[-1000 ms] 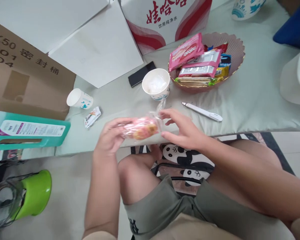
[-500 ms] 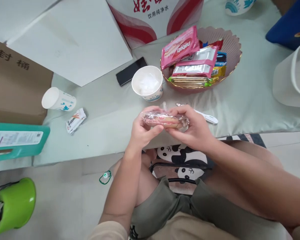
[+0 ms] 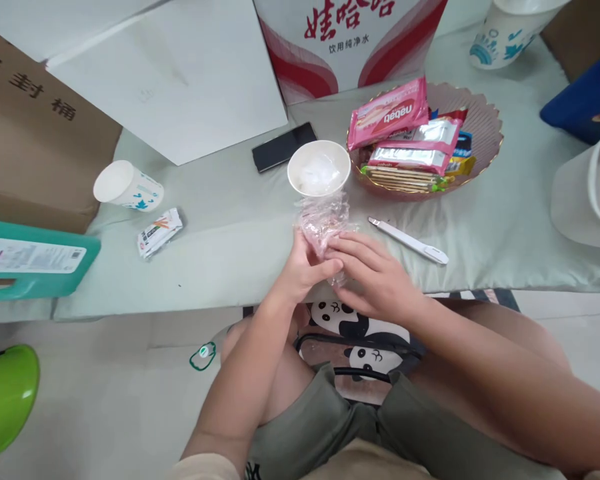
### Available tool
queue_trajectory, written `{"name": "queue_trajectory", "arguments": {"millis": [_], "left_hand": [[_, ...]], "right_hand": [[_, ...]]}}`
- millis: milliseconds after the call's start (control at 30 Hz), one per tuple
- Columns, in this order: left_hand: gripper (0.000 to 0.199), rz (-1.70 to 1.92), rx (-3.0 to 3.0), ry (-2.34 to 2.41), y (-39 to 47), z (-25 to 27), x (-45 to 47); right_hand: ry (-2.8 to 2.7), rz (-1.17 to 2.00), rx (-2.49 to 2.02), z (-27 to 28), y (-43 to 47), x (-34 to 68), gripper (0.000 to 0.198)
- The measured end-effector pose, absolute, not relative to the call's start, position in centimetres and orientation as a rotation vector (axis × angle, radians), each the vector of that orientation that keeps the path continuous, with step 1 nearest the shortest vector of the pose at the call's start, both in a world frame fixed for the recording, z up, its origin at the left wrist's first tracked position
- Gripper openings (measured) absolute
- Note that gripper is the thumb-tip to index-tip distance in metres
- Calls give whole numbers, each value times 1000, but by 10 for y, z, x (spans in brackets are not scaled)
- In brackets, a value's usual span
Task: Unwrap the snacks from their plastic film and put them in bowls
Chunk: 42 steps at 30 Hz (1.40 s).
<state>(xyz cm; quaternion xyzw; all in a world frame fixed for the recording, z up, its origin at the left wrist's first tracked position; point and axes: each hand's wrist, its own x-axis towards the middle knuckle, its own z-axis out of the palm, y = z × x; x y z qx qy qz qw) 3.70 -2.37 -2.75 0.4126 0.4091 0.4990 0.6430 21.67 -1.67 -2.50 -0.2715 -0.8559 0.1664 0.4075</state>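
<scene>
A crinkled clear plastic package [image 3: 324, 219] with something pinkish inside is held above the table's front edge; its contents are too blurred to name. My left hand [image 3: 300, 272] grips it from the left, thumb across the near side. My right hand [image 3: 375, 275] closes on its right side, fingers laid over the wrapping. Just beyond the package stands a paper cup [image 3: 319, 168] with crumpled clear plastic inside. To the right of my right hand lies a white utility knife [image 3: 409, 241] on the cloth.
A scalloped bowl [image 3: 487, 127] of wrapped snacks stands behind the knife. A black phone [image 3: 285, 147] lies behind the cup. At left are a tipped paper cup [image 3: 129, 187] and a small snack packet [image 3: 160, 233]. Boxes [image 3: 170, 80] line the back; a white container [image 3: 587, 193] stands right.
The package has turned from lying crosswise to pointing away from me, towards the cup. My right hand has shifted its hold on it. The whole view has moved slightly.
</scene>
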Motion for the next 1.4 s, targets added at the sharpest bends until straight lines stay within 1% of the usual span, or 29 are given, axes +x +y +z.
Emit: {"name": "queue_trajectory", "arguments": {"millis": [33,67,200,267,367,500,567,667,733,767,833,900,933,1000,1100,1200,1300,1400], "left_hand": [[88,1160,948,950,-23,-27,34],[86,1173,956,977,-21,-28,31],[54,1124,1069,1163,-14,-34,24],[47,1118,1185,1252,-13,-37,23],[49,1150,1303,1315,-12,-38,22],[48,1157,1339,1396,-11,-38,20],[43,1134,1379,1435,-10,-38,19],[28,1133,1453,1475,-9,-38,18],[20,1164,1501,1477,-9,-39,18],[19,1179,1530,1471,-9,-39,19],[18,1203,1592,1460,-10,-40,22],[17,1224,1643,1459,-11,-40,27],[15,1232,1660,1460,-12,-40,30],[13,1241,1676,1455,-14,-40,38],[14,1257,1696,1431,-16,-40,47],[17,1276,1630,1460,-17,-42,50],[15,1297,1520,1538,-16,-46,45],[12,1329,1418,1588,-12,-51,39]], "right_hand": [[-2190,473,-654,-25,-17,218,42],[-2200,513,-648,-25,-15,220,40],[-2112,551,-875,-21,-6,235,22],[-2078,517,-1033,-20,0,244,19],[-2154,390,-1280,-20,6,261,21],[-2319,240,-1644,-22,8,281,30],[-2364,235,-1759,-22,7,286,29],[-2348,262,-1859,-16,2,286,26],[-2246,373,-1927,-9,-1,282,21],[-2172,506,-1910,-4,-3,279,18],[-1978,898,-1721,4,-7,273,15],[-1762,1296,-1416,10,-11,265,16],[-1667,1445,-1301,12,-12,260,18],[-1549,1614,-1205,12,-13,250,17],[-1556,1661,-1256,6,-11,239,19],[-1624,1689,-1329,-1,-8,235,30],[-1679,1734,-1403,-5,-7,236,35],[-1858,1654,-1450,-5,-7,242,39]]}}
